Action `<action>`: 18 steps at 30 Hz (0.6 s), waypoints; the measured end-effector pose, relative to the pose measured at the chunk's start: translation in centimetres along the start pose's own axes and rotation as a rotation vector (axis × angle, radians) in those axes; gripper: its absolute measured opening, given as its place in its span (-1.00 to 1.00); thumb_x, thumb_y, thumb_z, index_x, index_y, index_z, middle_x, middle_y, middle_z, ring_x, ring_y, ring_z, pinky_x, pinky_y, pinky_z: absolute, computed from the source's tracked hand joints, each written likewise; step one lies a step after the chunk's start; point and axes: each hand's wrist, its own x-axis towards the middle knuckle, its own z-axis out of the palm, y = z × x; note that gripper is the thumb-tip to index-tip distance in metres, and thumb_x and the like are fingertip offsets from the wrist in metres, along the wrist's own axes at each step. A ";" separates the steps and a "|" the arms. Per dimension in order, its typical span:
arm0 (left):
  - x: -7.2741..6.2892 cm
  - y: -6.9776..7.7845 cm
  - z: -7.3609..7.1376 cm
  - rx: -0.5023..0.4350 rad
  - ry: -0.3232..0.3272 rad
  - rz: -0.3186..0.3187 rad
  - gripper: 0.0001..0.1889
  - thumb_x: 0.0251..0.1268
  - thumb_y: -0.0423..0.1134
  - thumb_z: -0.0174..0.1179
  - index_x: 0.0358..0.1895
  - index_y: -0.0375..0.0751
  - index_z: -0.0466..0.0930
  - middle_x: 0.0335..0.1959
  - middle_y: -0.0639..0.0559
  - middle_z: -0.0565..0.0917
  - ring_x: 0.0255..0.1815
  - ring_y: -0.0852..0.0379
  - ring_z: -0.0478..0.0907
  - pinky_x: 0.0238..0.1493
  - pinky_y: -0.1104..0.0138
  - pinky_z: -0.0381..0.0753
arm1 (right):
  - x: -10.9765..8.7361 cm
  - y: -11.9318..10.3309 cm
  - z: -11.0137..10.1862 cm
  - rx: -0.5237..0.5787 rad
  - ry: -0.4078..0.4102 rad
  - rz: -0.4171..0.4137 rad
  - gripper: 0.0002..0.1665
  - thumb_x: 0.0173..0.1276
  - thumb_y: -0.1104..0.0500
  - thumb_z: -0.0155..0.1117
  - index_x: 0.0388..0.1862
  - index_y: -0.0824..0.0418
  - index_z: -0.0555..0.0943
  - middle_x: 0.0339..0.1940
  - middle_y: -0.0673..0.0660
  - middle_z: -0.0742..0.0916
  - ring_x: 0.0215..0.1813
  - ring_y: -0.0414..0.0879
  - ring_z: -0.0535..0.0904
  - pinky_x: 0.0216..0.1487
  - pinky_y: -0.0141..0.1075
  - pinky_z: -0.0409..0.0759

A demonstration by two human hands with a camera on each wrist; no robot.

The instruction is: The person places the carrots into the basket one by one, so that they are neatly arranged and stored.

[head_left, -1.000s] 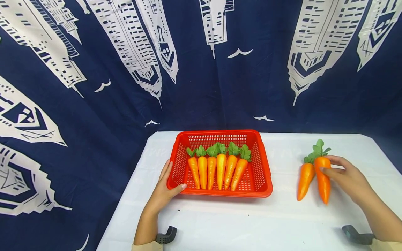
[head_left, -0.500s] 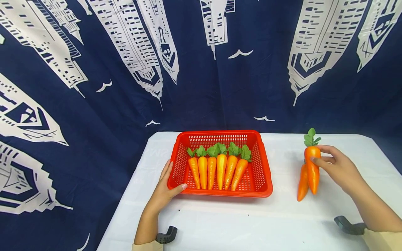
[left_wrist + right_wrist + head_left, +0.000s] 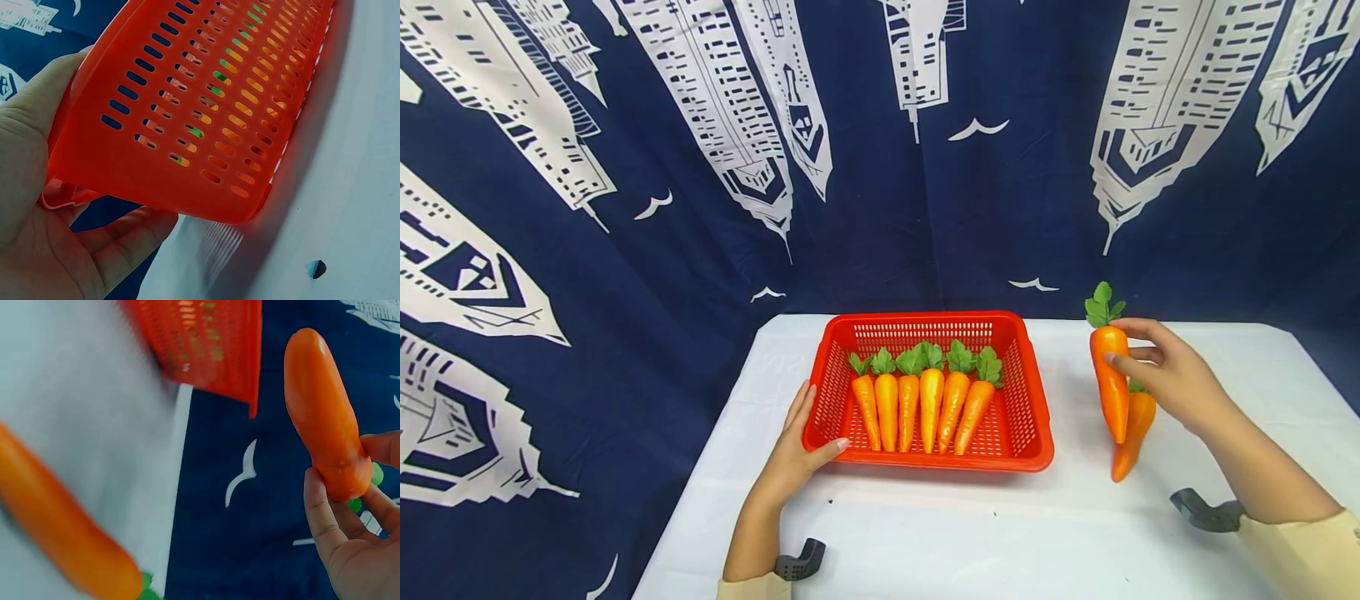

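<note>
My right hand point(image 3: 1165, 375) pinches an orange carrot point(image 3: 1111, 379) near its leafy top, thumb on one side and fingers on the other. That carrot point(image 3: 325, 406) hangs above the table, tip downward in the head view. Behind it, partly covered, a second carrot point(image 3: 1135, 433) lies on the table. A red plastic basket point(image 3: 1037, 421) stands left of them, with several carrots point(image 3: 931, 408) lined up inside, leaves toward the back. At its front left corner my left hand point(image 3: 797, 454) holds the rim; the left wrist view shows the basket wall point(image 3: 156, 144) between thumb and fingers.
A white cloth-covered table point(image 3: 925, 533) bears everything. Behind and to the left hangs a navy cloth point(image 3: 865, 242) printed with white buildings and birds. A bare strip of basket floor point(image 3: 1007, 437) shows right of the row of carrots.
My right hand has lifted one carrot off the table and carried it left, across the one still lying there. The left hand stays at the basket corner.
</note>
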 end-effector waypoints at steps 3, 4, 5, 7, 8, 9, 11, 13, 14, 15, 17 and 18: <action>0.0 0.1 0.0 0.002 0.000 0.008 0.11 0.12 -0.07 0.50 0.65 0.28 -0.10 0.68 0.31 -0.18 0.67 -0.09 -0.06 0.54 -0.25 0.14 | 0.3 -1.2 0.3 0.018 -0.009 -0.013 -0.24 0.54 -0.14 0.14 0.57 0.09 0.20 0.52 0.41 0.33 0.35 0.46 0.42 0.01 0.23 0.69; 0.0 0.1 0.0 0.004 0.000 0.011 0.11 0.12 -0.07 0.50 0.65 0.28 -0.10 0.68 0.30 -0.18 0.67 -0.09 -0.07 0.54 -0.26 0.12 | 0.4 -1.6 0.5 0.023 -0.012 -0.017 -0.24 0.54 -0.15 0.14 0.58 0.07 0.21 0.53 0.40 0.34 0.36 0.45 0.42 0.01 0.26 0.68; 0.0 0.1 0.0 0.004 -0.001 0.013 0.11 0.12 -0.07 0.50 0.65 0.28 -0.10 0.68 0.30 -0.18 0.67 -0.09 -0.08 0.55 -0.26 0.11 | 0.5 -2.0 0.6 0.025 -0.013 -0.019 -0.25 0.54 -0.16 0.14 0.58 0.05 0.21 0.53 0.38 0.35 0.37 0.44 0.42 0.03 0.29 0.65; 0.0 0.1 0.0 0.007 -0.002 0.013 0.11 0.13 -0.07 0.50 0.65 0.27 -0.10 0.68 0.31 -0.18 0.67 -0.08 -0.09 0.55 -0.27 0.09 | 0.7 -2.7 1.0 0.033 -0.017 -0.029 -0.25 0.53 -0.17 0.14 0.58 0.00 0.21 0.53 0.35 0.36 0.37 0.41 0.43 0.10 0.36 0.58; 0.0 0.0 0.0 0.006 -0.002 0.011 0.11 0.13 -0.07 0.50 0.65 0.28 -0.10 0.68 0.32 -0.18 0.67 -0.07 -0.09 0.55 -0.26 0.10 | 0.9 -3.1 1.2 0.039 -0.022 -0.035 -0.26 0.53 -0.17 0.13 0.59 -0.02 0.22 0.53 0.34 0.36 0.38 0.40 0.43 0.12 0.39 0.55; 0.0 0.0 0.0 0.003 -0.001 0.007 0.10 0.13 -0.07 0.50 0.64 0.29 -0.09 0.67 0.34 -0.18 0.67 -0.06 -0.08 0.55 -0.25 0.11 | 1.1 -3.4 1.5 0.043 -0.025 -0.047 -0.26 0.54 -0.17 0.13 0.59 -0.04 0.22 0.53 0.34 0.37 0.38 0.38 0.44 0.15 0.41 0.51; 0.0 0.0 0.0 0.002 0.000 0.000 0.10 0.13 -0.07 0.50 0.64 0.31 -0.09 0.66 0.38 -0.18 0.67 -0.06 -0.07 0.55 -0.23 0.13 | 1.5 -4.2 2.0 0.049 -0.027 -0.073 -0.28 0.54 -0.16 0.13 0.58 -0.06 0.23 0.51 0.33 0.39 0.36 0.36 0.47 0.19 0.39 0.49; 0.0 0.0 0.0 0.005 0.002 -0.002 0.10 0.12 -0.06 0.49 0.64 0.31 -0.09 0.67 0.36 -0.18 0.67 -0.07 -0.06 0.54 -0.23 0.16 | 1.9 -4.9 2.5 0.065 -0.030 -0.114 -0.31 0.54 -0.13 0.14 0.57 -0.06 0.26 0.48 0.32 0.43 0.33 0.33 0.51 0.21 0.35 0.50; 0.0 0.0 0.0 0.006 0.003 -0.003 0.10 0.12 -0.05 0.49 0.64 0.32 -0.09 0.67 0.35 -0.18 0.67 -0.07 -0.06 0.54 -0.23 0.17 | 2.1 -5.3 2.7 0.071 -0.029 -0.134 -0.32 0.54 -0.12 0.15 0.57 -0.07 0.27 0.45 0.32 0.46 0.32 0.32 0.52 0.20 0.31 0.52; 0.0 0.0 0.0 0.006 0.003 -0.006 0.10 0.12 -0.05 0.50 0.64 0.33 -0.09 0.67 0.36 -0.18 0.67 -0.07 -0.06 0.54 -0.23 0.17 | 2.3 -5.6 3.0 0.077 -0.027 -0.157 -0.33 0.54 -0.11 0.15 0.56 -0.06 0.29 0.43 0.31 0.48 0.30 0.30 0.54 0.21 0.28 0.54; 0.0 0.0 0.0 0.013 0.003 -0.004 0.10 0.12 -0.05 0.49 0.64 0.33 -0.09 0.67 0.35 -0.18 0.67 -0.08 -0.06 0.54 -0.25 0.16 | 2.8 -6.3 3.5 0.091 -0.028 -0.190 -0.36 0.54 -0.09 0.17 0.54 -0.07 0.32 0.40 0.26 0.52 0.28 0.24 0.58 0.22 0.20 0.59; 0.0 0.0 0.1 0.016 0.002 -0.002 0.10 0.12 -0.05 0.49 0.64 0.32 -0.09 0.67 0.34 -0.18 0.67 -0.08 -0.06 0.53 -0.25 0.16 | 3.0 -6.7 3.7 0.098 -0.028 -0.202 -0.37 0.54 -0.08 0.17 0.53 -0.08 0.34 0.38 0.23 0.54 0.27 0.20 0.59 0.22 0.16 0.60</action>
